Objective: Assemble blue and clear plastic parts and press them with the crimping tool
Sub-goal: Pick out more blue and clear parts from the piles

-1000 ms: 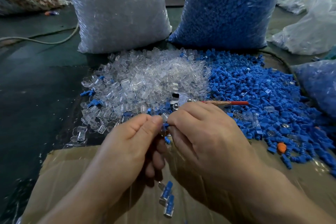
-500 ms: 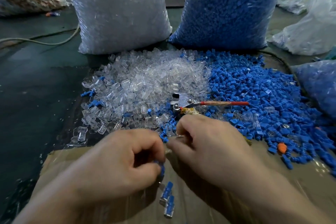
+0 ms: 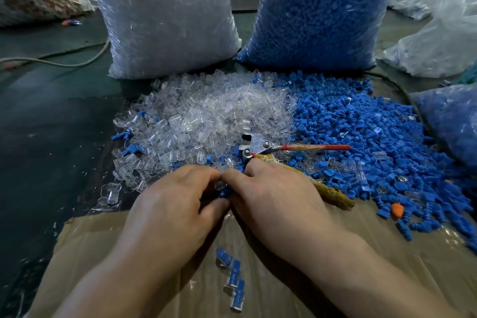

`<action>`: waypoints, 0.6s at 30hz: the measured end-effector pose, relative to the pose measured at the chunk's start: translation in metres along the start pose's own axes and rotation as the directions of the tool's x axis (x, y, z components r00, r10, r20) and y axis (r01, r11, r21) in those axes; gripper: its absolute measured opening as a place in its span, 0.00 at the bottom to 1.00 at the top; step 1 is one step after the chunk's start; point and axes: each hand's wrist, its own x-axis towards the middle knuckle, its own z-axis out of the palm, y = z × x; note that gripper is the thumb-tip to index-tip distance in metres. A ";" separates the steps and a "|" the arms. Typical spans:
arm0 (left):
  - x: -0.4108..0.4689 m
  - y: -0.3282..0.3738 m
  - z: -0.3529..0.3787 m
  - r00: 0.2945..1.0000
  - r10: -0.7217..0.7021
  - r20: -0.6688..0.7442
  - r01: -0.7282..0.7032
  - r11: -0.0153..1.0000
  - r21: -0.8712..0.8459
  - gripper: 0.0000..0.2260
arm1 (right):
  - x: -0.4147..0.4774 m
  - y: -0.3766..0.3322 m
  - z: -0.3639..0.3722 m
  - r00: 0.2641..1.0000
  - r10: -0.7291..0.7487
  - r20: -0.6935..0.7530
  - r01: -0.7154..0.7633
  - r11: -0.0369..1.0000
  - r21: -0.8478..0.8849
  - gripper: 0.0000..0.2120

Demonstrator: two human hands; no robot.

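The left hand (image 3: 175, 204) pinches a clear part (image 3: 219, 185). The right hand (image 3: 273, 201), its grip curled against it, seemingly pinches a blue part (image 3: 226, 193).

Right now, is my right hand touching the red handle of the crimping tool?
Apart. The head view shows the red handle lying beyond the right hand, with loose parts visible between them.

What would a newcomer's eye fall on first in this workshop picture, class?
Two loose heaps fill the middle: clear parts on the left, blue parts on the right; behind them stand a clear-filled sack and a blue-filled sack. In front, the left hand and right hand meet, pinching a small piece near the crimping tool.
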 end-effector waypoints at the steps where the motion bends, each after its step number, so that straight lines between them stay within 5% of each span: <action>1: 0.000 0.002 0.001 1.000 -0.008 -0.004 0.008 1.000 -0.003 0.15 | 0.000 0.000 0.000 1.000 -0.004 -0.004 0.004 1.000 -0.005 0.13; 8: 0.001 0.009 0.005 0.999 -0.019 -0.051 0.018 1.000 -0.017 0.09 | 0.001 0.002 0.000 1.000 0.001 -0.023 0.004 0.973 0.231 0.05; 18: 0.001 0.012 0.008 0.990 -0.106 -0.088 0.094 0.987 -0.128 0.08 | 0.002 0.004 0.004 0.998 0.055 -0.026 -0.045 0.953 0.300 0.09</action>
